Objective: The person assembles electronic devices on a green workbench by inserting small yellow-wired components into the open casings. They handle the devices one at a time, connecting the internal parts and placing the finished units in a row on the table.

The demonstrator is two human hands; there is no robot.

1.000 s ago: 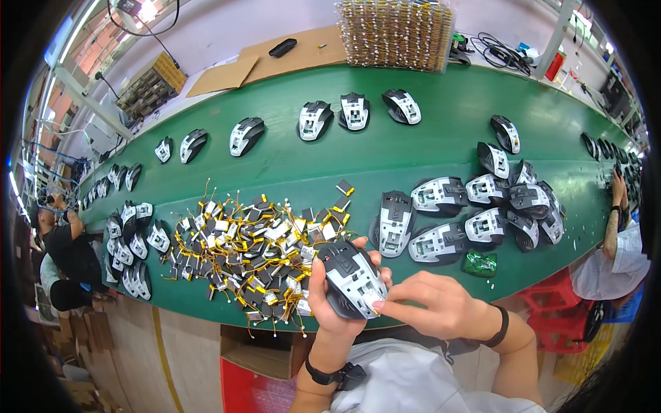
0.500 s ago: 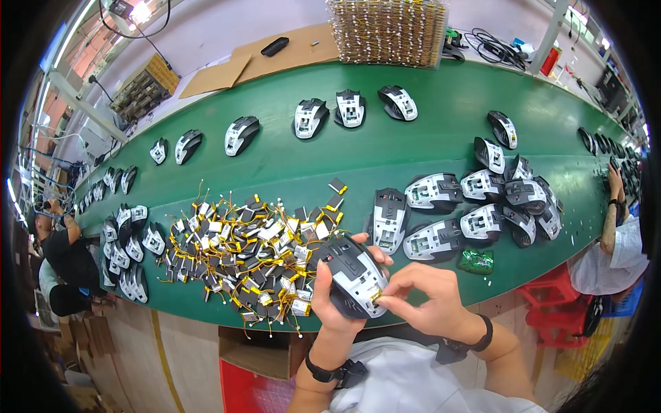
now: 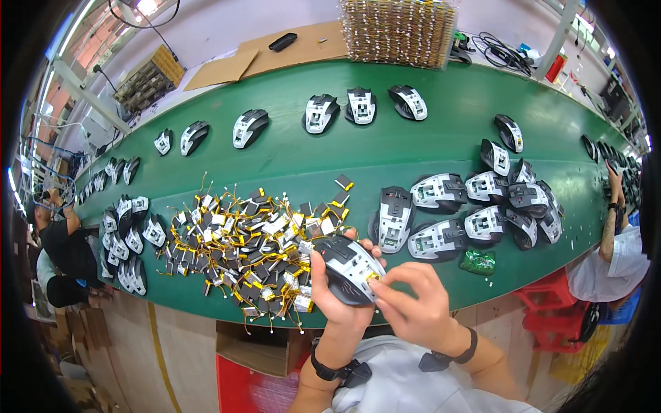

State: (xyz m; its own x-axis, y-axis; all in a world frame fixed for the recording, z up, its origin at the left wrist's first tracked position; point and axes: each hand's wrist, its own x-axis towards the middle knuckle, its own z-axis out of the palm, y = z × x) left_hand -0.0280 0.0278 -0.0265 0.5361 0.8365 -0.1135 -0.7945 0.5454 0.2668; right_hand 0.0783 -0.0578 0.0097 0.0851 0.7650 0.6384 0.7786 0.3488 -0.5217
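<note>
My left hand [image 3: 337, 306] wraps round a black-and-white computer mouse shell [image 3: 352, 265] that lacks its top cover, holding it tilted above the table's near edge. The thumb and index finger of my right hand [image 3: 421, 308] are pinched at the shell's near right side. There they touch a small battery [image 3: 372, 277], of which only the yellow end shows; the fingertips hide the rest. Left of my hands lies a loose heap of small batteries [image 3: 241, 251] with yellow ends and thin wires. Close by on the right, an open mouse shell [image 3: 394, 220] rests on the table.
More open mouse shells [image 3: 439, 191] cluster at the right, beside a green packet [image 3: 478, 261]. Others form a row [image 3: 321, 113] across the green table [image 3: 275, 165] and a group [image 3: 125, 237] at the left. Co-workers [image 3: 65, 237] sit at both ends. A wired stack [image 3: 396, 34] stands behind.
Both hands and the held mouse shell have moved slightly up in the picture. The right hand's fingers remain pinched at the shell's yellow-ended battery. The view has shifted a little.
</note>
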